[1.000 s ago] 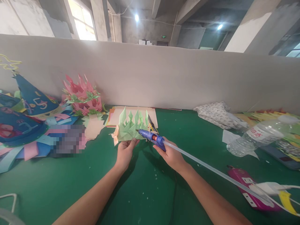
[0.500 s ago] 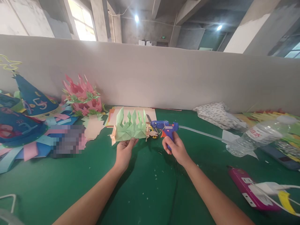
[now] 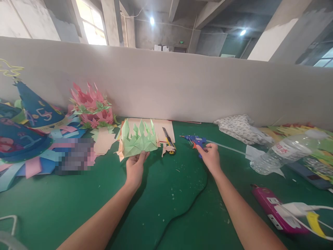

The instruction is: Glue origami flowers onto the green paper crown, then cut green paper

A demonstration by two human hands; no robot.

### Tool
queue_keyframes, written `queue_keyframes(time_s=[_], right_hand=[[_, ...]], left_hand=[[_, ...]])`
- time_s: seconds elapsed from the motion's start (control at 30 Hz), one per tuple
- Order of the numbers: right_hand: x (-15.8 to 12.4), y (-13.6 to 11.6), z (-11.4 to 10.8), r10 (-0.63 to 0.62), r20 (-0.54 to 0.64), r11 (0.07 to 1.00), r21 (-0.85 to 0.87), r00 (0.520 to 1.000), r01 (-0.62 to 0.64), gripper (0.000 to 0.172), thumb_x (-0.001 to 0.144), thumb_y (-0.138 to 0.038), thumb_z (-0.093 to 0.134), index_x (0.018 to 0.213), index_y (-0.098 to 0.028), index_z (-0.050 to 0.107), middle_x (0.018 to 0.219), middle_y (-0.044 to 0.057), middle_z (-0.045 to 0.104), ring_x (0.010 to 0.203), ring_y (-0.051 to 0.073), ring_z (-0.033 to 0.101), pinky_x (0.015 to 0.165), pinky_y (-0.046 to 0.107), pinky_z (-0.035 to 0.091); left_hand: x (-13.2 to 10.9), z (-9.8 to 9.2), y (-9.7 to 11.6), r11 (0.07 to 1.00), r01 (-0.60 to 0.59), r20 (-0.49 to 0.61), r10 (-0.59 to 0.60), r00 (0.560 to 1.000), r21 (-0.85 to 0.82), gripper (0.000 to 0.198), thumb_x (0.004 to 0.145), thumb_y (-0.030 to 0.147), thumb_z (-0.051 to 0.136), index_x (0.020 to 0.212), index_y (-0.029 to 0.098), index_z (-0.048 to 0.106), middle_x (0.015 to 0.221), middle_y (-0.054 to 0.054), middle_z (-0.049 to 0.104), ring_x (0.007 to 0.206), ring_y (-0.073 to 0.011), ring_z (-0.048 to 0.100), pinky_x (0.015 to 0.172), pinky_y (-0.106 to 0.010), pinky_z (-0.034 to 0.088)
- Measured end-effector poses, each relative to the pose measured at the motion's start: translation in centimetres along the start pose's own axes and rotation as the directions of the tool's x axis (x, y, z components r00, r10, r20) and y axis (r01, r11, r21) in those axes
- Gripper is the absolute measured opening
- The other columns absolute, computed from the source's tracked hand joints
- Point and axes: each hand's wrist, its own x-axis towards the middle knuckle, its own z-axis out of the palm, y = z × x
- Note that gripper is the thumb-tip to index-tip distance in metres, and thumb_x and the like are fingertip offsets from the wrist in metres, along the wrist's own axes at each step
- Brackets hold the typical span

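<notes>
A green folded-paper crown [image 3: 139, 142] with tall points is held upright, its lower edge pinched between the thumb and fingers of my left hand [image 3: 134, 170]. Peach folded paper shows at both its ends. My right hand [image 3: 212, 158] is closed at the handle of a blue hot glue gun [image 3: 199, 139] with an orange trigger; its nozzle points left, low over the table. A long clear glue stick [image 3: 226, 148] sticks out of its back. Between the hands lie a yellow and black utility knife [image 3: 169, 140] and a small peach folded-paper piece [image 3: 167, 149].
Pink paper crowns [image 3: 92, 107], blue cone hats [image 3: 39, 104] and paper strips stand at left. To the right are a plastic bottle [image 3: 288, 152], a patterned cloth [image 3: 241, 128] and a magenta power strip [image 3: 278, 211]. A black cord [image 3: 182, 215] crosses the green table.
My right hand has moved the glue gun right and lower, away from the crown. My left hand has shifted the crown slightly left. The knife and peach piece now show fully.
</notes>
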Motion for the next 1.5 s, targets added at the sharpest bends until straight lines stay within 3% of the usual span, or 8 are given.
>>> queue_keyframes(time_s=[0.17, 0.27, 0.4, 0.57, 0.67, 1.07, 1.33, 1.5], right_hand=[[1.3, 1.1, 0.5, -0.041, -0.021, 0.996, -0.079, 0.999, 0.039, 0.038, 0.070, -0.055, 0.053, 0.079, -0.019, 0.047, 0.073, 0.005, 0.060, 0.059, 0.019, 0.056, 0.054, 0.029, 0.039], [1.3, 0.6, 0.3, -0.216, -0.015, 0.962, -0.174, 0.976, 0.210, 0.032, 0.075, -0.049, 0.052, 0.082, -0.017, 0.052, 0.083, 0.010, 0.062, 0.075, 0.024, 0.057, 0.065, 0.034, 0.042], [-0.6, -2.6, 0.4, -0.543, 0.065, 0.795, -0.282, 0.837, 0.538, 0.018, 0.083, -0.031, 0.047, 0.086, -0.018, 0.059, 0.092, 0.011, 0.060, 0.090, 0.026, 0.053, 0.079, 0.039, 0.040], [-3.3, -7.4, 2.4, -0.690, 0.412, 0.624, -0.078, 0.595, 0.778, 0.023, 0.085, -0.014, 0.042, 0.096, -0.023, 0.060, 0.101, 0.006, 0.060, 0.095, 0.022, 0.051, 0.080, 0.036, 0.041], [-3.5, -8.7, 3.7, -0.687, 0.512, 0.559, -0.080, 0.515, 0.825, 0.026, 0.080, -0.009, 0.046, 0.100, -0.021, 0.056, 0.105, 0.006, 0.059, 0.098, 0.023, 0.050, 0.080, 0.035, 0.040], [-3.5, -9.0, 5.6, -0.625, 0.604, 0.540, -0.123, 0.494, 0.833, 0.032, 0.071, 0.002, 0.046, 0.094, -0.018, 0.057, 0.095, 0.005, 0.062, 0.089, 0.020, 0.055, 0.077, 0.032, 0.039], [-3.6, -12.8, 1.1, -0.585, 0.663, 0.726, 0.172, 0.467, 0.666, 0.027, 0.085, -0.012, 0.041, 0.086, -0.022, 0.065, 0.094, 0.003, 0.063, 0.078, 0.014, 0.059, 0.065, 0.026, 0.043], [-6.0, -15.4, 0.1, -0.627, 0.576, 0.766, 0.332, 0.524, 0.551, 0.009, 0.082, -0.021, 0.053, 0.087, -0.023, 0.060, 0.083, -0.001, 0.064, 0.071, 0.013, 0.058, 0.063, 0.025, 0.043]], left_hand=[[-0.1, 0.1, 0.1, 1.000, -0.010, -0.023, 0.010, 1.000, -0.008, 0.028, 0.068, 0.029, 0.071, 0.091, 0.013, 0.066, 0.091, -0.007, 0.071, 0.094, -0.0201, 0.064, 0.096, -0.037, 0.044], [-0.1, 0.1, 0.1, 1.000, -0.012, -0.033, 0.012, 0.999, -0.014, 0.029, 0.068, 0.028, 0.071, 0.092, 0.013, 0.065, 0.092, -0.007, 0.071, 0.094, -0.0201, 0.064, 0.096, -0.037, 0.044], [-0.1, 0.0, -0.1, 1.000, 0.003, -0.024, -0.004, 1.000, -0.013, 0.029, 0.068, 0.028, 0.071, 0.093, 0.013, 0.066, 0.092, -0.007, 0.071, 0.094, -0.0205, 0.064, 0.097, -0.038, 0.044], [0.0, -0.1, -0.2, 1.000, 0.008, -0.028, -0.009, 1.000, -0.008, 0.030, 0.068, 0.030, 0.070, 0.093, 0.013, 0.065, 0.094, -0.008, 0.071, 0.097, -0.0214, 0.063, 0.097, -0.038, 0.044], [0.1, -0.2, -0.2, 1.000, 0.005, -0.011, -0.005, 1.000, -0.017, 0.029, 0.069, 0.030, 0.070, 0.093, 0.014, 0.066, 0.095, -0.007, 0.071, 0.099, -0.0213, 0.063, 0.097, -0.038, 0.043], [0.2, -0.1, -0.1, 1.000, 0.006, 0.000, -0.006, 1.000, -0.022, 0.027, 0.068, 0.030, 0.070, 0.088, 0.012, 0.067, 0.093, -0.007, 0.071, 0.093, -0.0194, 0.064, 0.096, -0.036, 0.045], [0.1, 0.0, -0.1, 1.000, -0.015, 0.030, 0.015, 0.999, -0.004, 0.033, 0.069, 0.031, 0.070, 0.097, 0.013, 0.065, 0.101, -0.009, 0.069, 0.099, -0.0215, 0.062, 0.094, -0.038, 0.044], [-0.6, 0.3, 0.5, 0.992, -0.010, 0.126, -0.006, 0.992, 0.124, 0.032, 0.069, 0.031, 0.069, 0.094, 0.012, 0.067, 0.094, -0.010, 0.071, 0.094, -0.0241, 0.063, 0.092, -0.038, 0.043]])
